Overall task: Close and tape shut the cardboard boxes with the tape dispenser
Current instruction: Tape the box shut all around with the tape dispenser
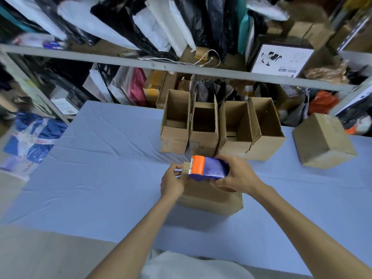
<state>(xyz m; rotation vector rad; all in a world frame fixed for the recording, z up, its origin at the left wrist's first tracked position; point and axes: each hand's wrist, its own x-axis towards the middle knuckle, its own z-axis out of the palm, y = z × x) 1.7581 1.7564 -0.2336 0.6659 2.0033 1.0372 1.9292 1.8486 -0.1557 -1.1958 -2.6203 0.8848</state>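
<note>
A closed cardboard box point(209, 198) lies on the blue-covered table point(100, 168) right in front of me. Above its top, my right hand point(235, 174) grips a blue and orange tape dispenser point(207, 168), orange cutter end pointing left. My left hand point(173, 182) pinches the brown tape end at the cutter, by the box's left edge. Behind stand several open boxes point(221, 127) in a row with their flaps up. Another closed box point(322, 140) sits at the far right.
Metal shelving point(141, 65) packed with plastic bags and cartons runs along the back of the table. A blue bag point(34, 135) lies off the table's left side. A flat cardboard sheet point(50, 254) covers the near left.
</note>
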